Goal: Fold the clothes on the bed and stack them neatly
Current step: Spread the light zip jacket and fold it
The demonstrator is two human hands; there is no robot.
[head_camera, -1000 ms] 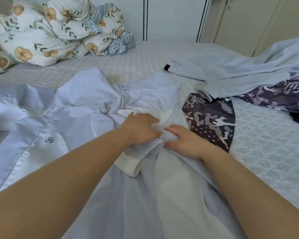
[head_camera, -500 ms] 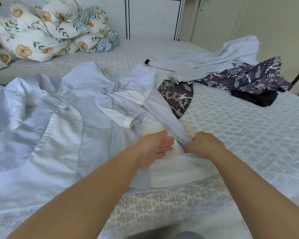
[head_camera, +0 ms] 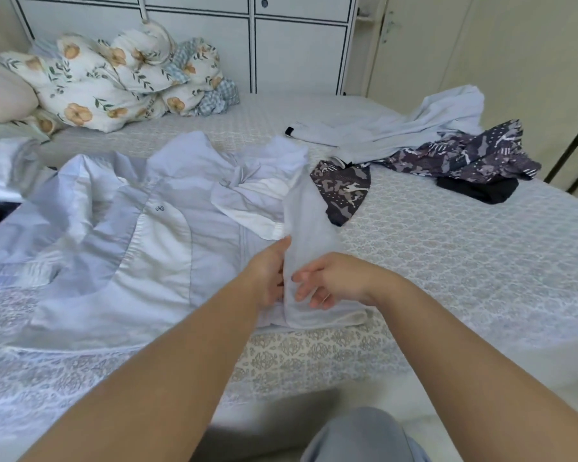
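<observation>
My left hand (head_camera: 270, 274) and my right hand (head_camera: 331, 281) met at the near edge of the bed (head_camera: 447, 248). Between them I held a strip of the pale blue jacket (head_camera: 154, 235). My left hand lay flat against the strip's left side. My right fingers (head_camera: 306, 278) curled round it from the right. The strip stood up and ran away from me.

The rest of the jacket lay spread out and crumpled on the bed, to my left. A small round logo (head_camera: 160, 208) showed on its chest.

Just behind the strip lay a dark camo cloth (head_camera: 344, 191), touching the jacket. Farther right sat a heap of clothes: a pale blue top (head_camera: 414, 128), more camo cloth (head_camera: 464, 155) and something black (head_camera: 477, 190). It was well apart from my hands.

A flowery quilt (head_camera: 114, 81) was bunched at the back left, beside a pillow (head_camera: 0, 95). White cupboards (head_camera: 281, 45) stood behind the bed.
</observation>
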